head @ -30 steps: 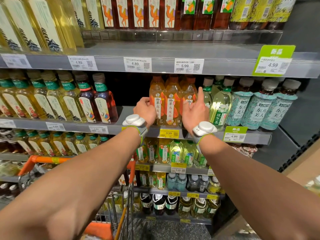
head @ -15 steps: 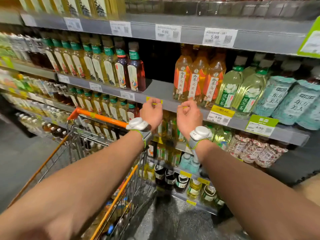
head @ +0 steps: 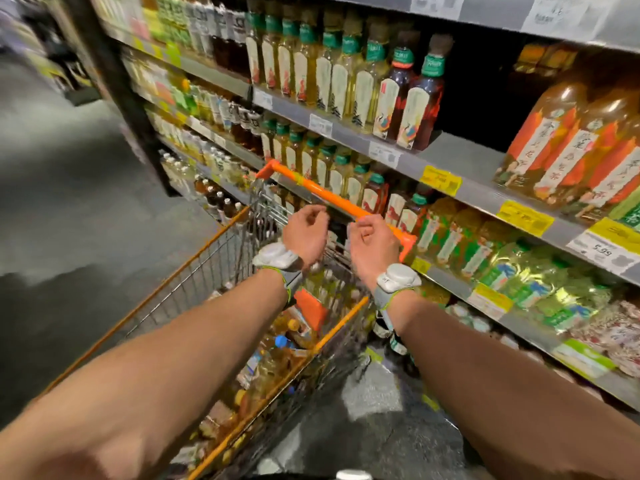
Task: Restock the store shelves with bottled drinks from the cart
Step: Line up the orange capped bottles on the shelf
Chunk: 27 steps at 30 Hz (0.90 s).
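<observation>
- left hand [head: 304,233] above the wire cart [head: 207,271], fingers curled in, holding nothing
- right hand [head: 372,244] beside the orange handle [head: 322,195], curled, empty
- bottled drinks [head: 270,372] in the cart at 6 o'clock; shelves [head: 457,154] at 2 o'clock

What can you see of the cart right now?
The cart is a metal wire basket with orange rim trim and an orange handle at its far end. It stands on the floor close beside the shelves. Bottles of yellowish drink lie piled inside, one blue cap showing, along with an orange flap. The left hand and right hand hang curled above it near the handle; whether the right one touches it is unclear.
</observation>
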{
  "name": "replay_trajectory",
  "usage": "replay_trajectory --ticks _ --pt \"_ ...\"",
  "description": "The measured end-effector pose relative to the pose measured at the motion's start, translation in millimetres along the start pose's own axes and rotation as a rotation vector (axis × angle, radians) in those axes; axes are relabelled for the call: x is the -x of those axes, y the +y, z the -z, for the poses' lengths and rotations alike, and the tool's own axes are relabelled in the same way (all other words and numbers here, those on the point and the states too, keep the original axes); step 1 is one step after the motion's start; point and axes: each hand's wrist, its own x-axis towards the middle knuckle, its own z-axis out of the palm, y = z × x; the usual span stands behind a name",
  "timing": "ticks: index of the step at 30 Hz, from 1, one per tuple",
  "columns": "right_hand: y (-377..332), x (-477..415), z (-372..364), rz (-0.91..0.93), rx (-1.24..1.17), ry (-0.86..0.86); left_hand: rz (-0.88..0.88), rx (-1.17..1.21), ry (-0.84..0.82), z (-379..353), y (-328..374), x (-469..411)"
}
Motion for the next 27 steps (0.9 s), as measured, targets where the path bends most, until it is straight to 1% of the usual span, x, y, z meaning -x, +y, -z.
replay_trajectory --ticks 4,8,11,13,16,20,25,27 --pt "-15.1 16.3 -65.4 0.001 0.019 -0.081 0.064 0.035 0.029 54.0 -39.9 -10.9" --pt "-24.6 38.1 -125.4 0.016 0.027 -0.194 0.143 0.038 0.114 102.1 -92.9 -19.0" --pt "-23.6 58.2 -163.7 -0.025 0.041 -0.267 0.229 0.038 0.125 125.2 -137.2 -21.1" --pt "-23.5 72.3 -181.0 0.005 0.017 -0.279 0.278 0.04 0.157 133.5 -159.5 -18.0" --pt "-15.9 85.9 -204.6 0.054 -0.034 -0.365 0.327 0.015 0.195 141.9 -187.0 -13.6" --pt "-1.0 91.8 -233.6 -0.035 0.056 -0.567 0.395 0.012 0.218 149.6 -216.3 -11.9" --pt "18.4 104.9 -268.9 -0.071 0.082 -0.727 0.519 -0.011 0.297 153.5 -253.4 -4.0" --pt "24.6 111.7 -282.9 -0.07 0.066 -0.786 0.568 -0.054 0.328 154.2 -266.6 0.2"
